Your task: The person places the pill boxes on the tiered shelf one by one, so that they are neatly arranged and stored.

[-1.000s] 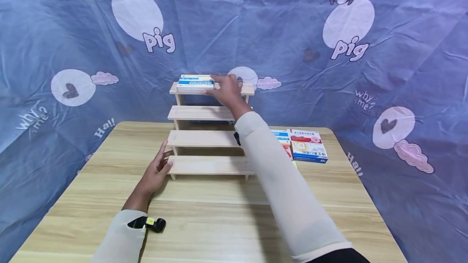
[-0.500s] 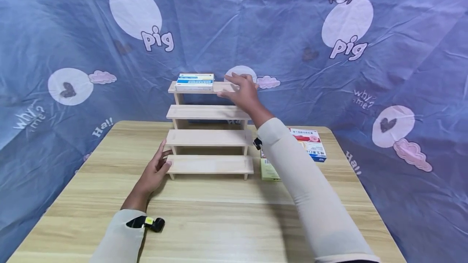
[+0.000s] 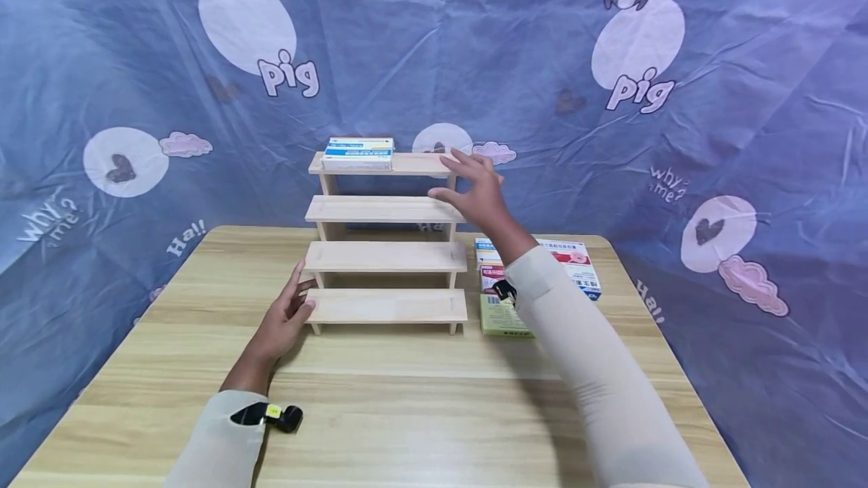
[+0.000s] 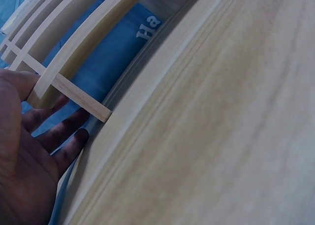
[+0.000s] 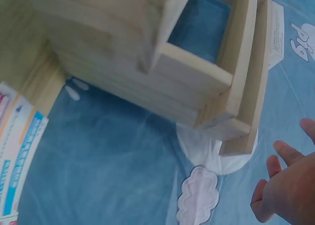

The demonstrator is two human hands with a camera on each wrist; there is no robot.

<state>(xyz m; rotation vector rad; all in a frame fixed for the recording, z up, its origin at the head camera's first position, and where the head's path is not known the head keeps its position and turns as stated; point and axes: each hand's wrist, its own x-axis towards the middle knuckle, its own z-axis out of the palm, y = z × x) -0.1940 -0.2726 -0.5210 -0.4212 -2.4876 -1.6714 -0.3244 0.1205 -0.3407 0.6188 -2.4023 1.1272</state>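
A pale wooden stepped rack point(image 3: 386, 257) with several shelves stands on the table. On the left part of its top shelf lies a white-and-blue medicine box point(image 3: 358, 154). My left hand point(image 3: 281, 322) holds the left end of the lowest shelf; in the left wrist view the thumb lies on the board point(image 4: 47, 84) and the other fingers extend below and behind it. My right hand point(image 3: 481, 190) is in the air near the rack's upper right end, thumb and fingers spread with nothing between them. The right wrist view also shows the right hand point(image 5: 290, 185) apart from the wood.
Right of the rack lie more medicine boxes: a green box point(image 3: 502, 317) in front, a red-and-white box point(image 3: 491, 278) behind it, and a larger white-and-blue box point(image 3: 576, 266). The right forearm partly covers them. A blue printed cloth point(image 3: 380, 44) hangs behind the wooden table point(image 3: 380, 413).
My right hand has let go of the white-and-blue medicine box on the top shelf and moved right and slightly down. The left hand stays at the rack.
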